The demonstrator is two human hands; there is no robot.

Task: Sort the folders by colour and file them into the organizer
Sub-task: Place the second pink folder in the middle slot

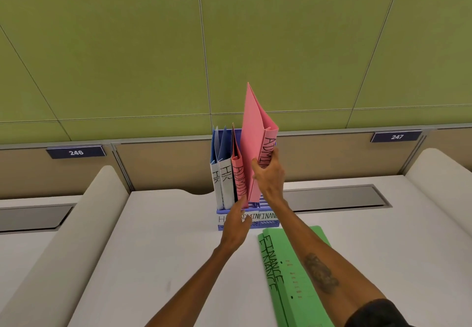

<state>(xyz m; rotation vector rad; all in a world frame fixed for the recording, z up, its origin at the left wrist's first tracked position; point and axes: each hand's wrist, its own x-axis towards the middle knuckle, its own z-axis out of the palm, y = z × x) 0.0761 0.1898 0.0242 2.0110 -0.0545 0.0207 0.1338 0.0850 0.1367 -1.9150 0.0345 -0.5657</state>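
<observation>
- Right forearm comes in from 5 o'clock, dark sleeve (pixel 378 314) at the frame's corner, tattoo on the upper side.
- Green folders (pixel 293 275) — two, stacked flat on the white desk (pixel 166 250), both lettered FINANCE. They lie at 5 o'clock from the organizer, partly under the right forearm.
- Left hand (pixel 236 222) is at the organizer's front, seen from the back. Fingers fairly straight, tips reaching the foot of the standing pink folder (pixel 238 173); no curl round anything shows.
- Right hand (pixel 269 173) grips the held pink folder (pixel 254 143) low on its spine edge, thumb on the near face, fingers wrapped behind. Spine reads ADMIN.
- Held pink folder is raised and tilted, top corner pointing to 12 o'clock. Its lower end dips toward the organizer's middle section, just at 3 o'clock of the standing pink one. Whether it touches the base — cannot tell.
- Organizer (pixel 268 223): blue rack at the desk's far edge, front strips reading HR, ADMIN, FINANCE.
- Blue folders (pixel 222 173), two with white HR spines, stand upright in the section at 9 o'clock.
- Background: green wall panel (pixel 127 58); number plates 246 (pixel 75 152) at 9 o'clock and 247 (pixel 396 136) at 3 o'clock.
</observation>
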